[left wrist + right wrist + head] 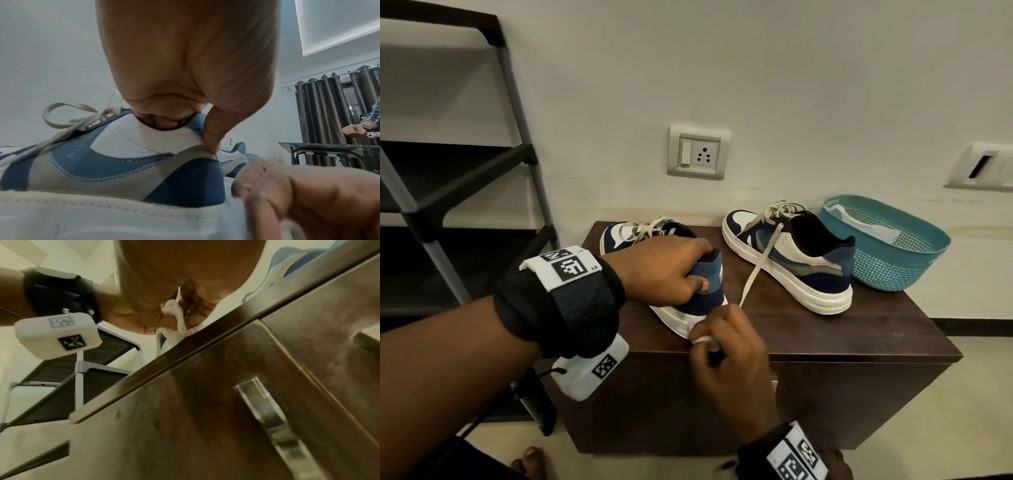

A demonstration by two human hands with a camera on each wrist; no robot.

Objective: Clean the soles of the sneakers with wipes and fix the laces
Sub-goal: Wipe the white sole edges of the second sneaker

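Two blue, white and grey sneakers stand on a dark wooden cabinet (893, 329). My left hand (671, 270) grips the heel collar of the near sneaker (709, 284), fingers curled inside the opening, thumb outside (211, 142). This sneaker (115, 170) has a thick white sole and loose cream laces (68, 120). My right hand (726, 346) holds a crumpled white wipe (702, 339) against the sole at the heel. In the right wrist view the wipe (176, 318) is bunched in my fingers at the cabinet's top edge. The other sneaker (791, 253) stands to the right, one lace (756, 270) trailing over its side.
A teal perforated basket (887, 253) with something white inside stands at the cabinet's far right. A dark shelf rack (465, 192) stands to the left against the wall. The cabinet front has a metal handle (267, 415). Another person's hand (355, 129) shows far off by curtains.
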